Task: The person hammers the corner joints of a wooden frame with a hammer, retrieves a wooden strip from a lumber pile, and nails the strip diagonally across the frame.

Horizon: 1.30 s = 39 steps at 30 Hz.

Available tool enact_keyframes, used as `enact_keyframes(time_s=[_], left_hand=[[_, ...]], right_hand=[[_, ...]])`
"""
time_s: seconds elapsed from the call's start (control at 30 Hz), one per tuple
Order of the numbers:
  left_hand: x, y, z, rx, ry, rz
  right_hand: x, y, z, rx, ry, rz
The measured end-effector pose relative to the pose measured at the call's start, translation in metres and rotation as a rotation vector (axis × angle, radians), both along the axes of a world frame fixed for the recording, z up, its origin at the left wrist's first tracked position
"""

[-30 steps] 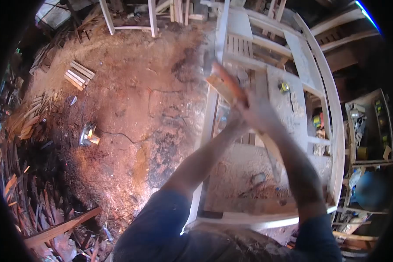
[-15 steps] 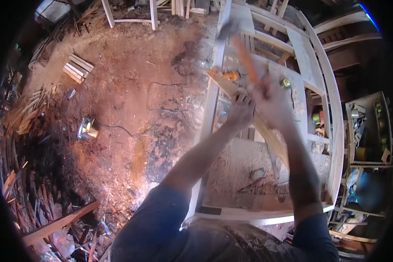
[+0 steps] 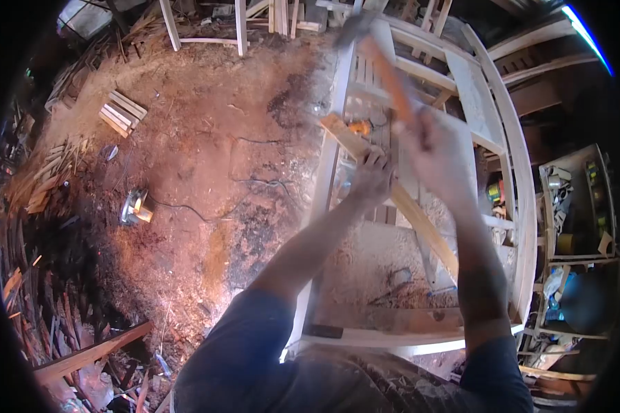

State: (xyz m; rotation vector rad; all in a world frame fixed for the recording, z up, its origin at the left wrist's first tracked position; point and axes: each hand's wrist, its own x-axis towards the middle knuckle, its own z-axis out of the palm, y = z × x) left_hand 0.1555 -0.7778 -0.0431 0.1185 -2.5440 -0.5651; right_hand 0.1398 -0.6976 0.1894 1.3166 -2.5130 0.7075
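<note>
My left hand (image 3: 373, 177) is closed around a long wooden strip (image 3: 426, 227) that lies at a slant over a large wooden frame (image 3: 322, 196). The strip's upper end pokes past the frame's left rail. My right hand (image 3: 426, 148), smeared by motion, grips the orange-brown handle of a hammer (image 3: 390, 81). Its dark, blurred head is up and to the left, beyond the strip's upper end. An orange tool (image 3: 359, 127) sits just right of that end, partly hidden.
On the dirt floor to the left are a corded power tool (image 3: 138, 208) and a small bundle of wood pieces (image 3: 122, 111). Scrap wood (image 3: 83, 354) piles up at lower left. A shelf unit (image 3: 577, 258) with tools stands at the right.
The hammer head has moved slightly up and left. The strip and my left hand have shifted a little left in view. A yellow round item seen earlier near my right hand no longer shows.
</note>
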Motion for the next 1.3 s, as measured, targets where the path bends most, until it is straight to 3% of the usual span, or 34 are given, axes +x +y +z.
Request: enact_keyframes(time_s=[0.1, 0.17, 0.23, 0.3, 0.33, 0.37, 0.4, 0.47, 0.53, 0.57, 0.63, 0.67, 0.73, 0.77, 0.83, 0.93, 1.03, 1.1, 1.2, 1.3], left_hand=[[0.008, -0.001, 0.001, 0.088, 0.188, -0.033], [0.029, 0.005, 0.016, 0.089, 0.262, -0.028], [0.091, 0.038, 0.039, 0.07, 0.275, 0.009], [0.167, 0.07, 0.06, 0.318, -0.166, -0.174], [0.203, 0.092, 0.049, 0.35, -0.151, -0.209], [0.241, 0.116, 0.026, 0.14, 0.078, -0.135], [0.271, 0.129, 0.017, 0.153, -0.202, -0.239], [0.298, 0.137, 0.016, 0.119, -0.552, -0.336], [0.317, 0.139, 0.036, -0.006, -0.692, -0.362], [0.317, 0.137, 0.039, -0.024, -0.551, -0.318], [0.327, 0.152, 0.021, 0.085, -0.635, -0.228], [0.329, 0.153, 0.011, 0.13, -0.673, -0.183], [0.34, 0.15, -0.004, 0.022, -0.479, -0.213], [0.345, 0.151, -0.013, -0.022, -0.383, -0.232], [0.339, 0.166, -0.051, -0.215, -0.536, -0.217], [0.341, 0.156, -0.008, -0.132, -0.582, -0.141], [0.341, 0.166, -0.013, 0.081, -0.533, 0.053], [0.339, 0.161, -0.055, -0.064, -0.512, -0.069], [0.331, 0.151, 0.037, -0.039, -0.84, -0.254], [0.325, 0.151, 0.042, -0.055, -0.997, -0.285]], right_hand=[[0.027, -0.003, 0.094, -0.578, -0.215, 0.056], [0.037, -0.018, 0.104, -0.975, -0.335, 0.206], [0.028, -0.025, 0.033, -0.934, -0.312, 0.1], [0.009, -0.012, -0.085, -0.357, -0.139, -0.04], [0.003, 0.006, -0.138, -0.033, -0.08, -0.034], [0.0, 0.022, -0.165, 0.152, -0.119, -0.002], [-0.001, 0.026, -0.167, 0.263, -0.266, -0.061], [0.004, 0.028, -0.12, 0.174, -0.334, -0.037], [0.025, 0.036, -0.077, 0.017, -0.348, -0.039], [0.033, 0.03, -0.053, -0.108, -0.298, -0.036], [0.06, 0.016, 0.007, -0.251, -0.4, -0.119], [0.061, 0.004, 0.008, -0.291, -0.354, -0.14], [0.058, -0.012, -0.004, -0.36, -0.274, -0.2], [0.048, -0.016, -0.04, -0.291, -0.195, -0.201], [0.025, -0.016, -0.126, -0.139, -0.035, -0.184], [0.034, 0.015, -0.14, 0.233, -0.287, -0.138], [0.057, 0.068, -0.151, -0.008, -0.631, -0.06], [0.082, 0.107, -0.131, -0.113, -0.739, -0.087], [0.109, 0.164, -0.111, -0.181, -0.85, -0.157], [0.122, 0.208, -0.099, -0.235, -0.909, -0.259]])
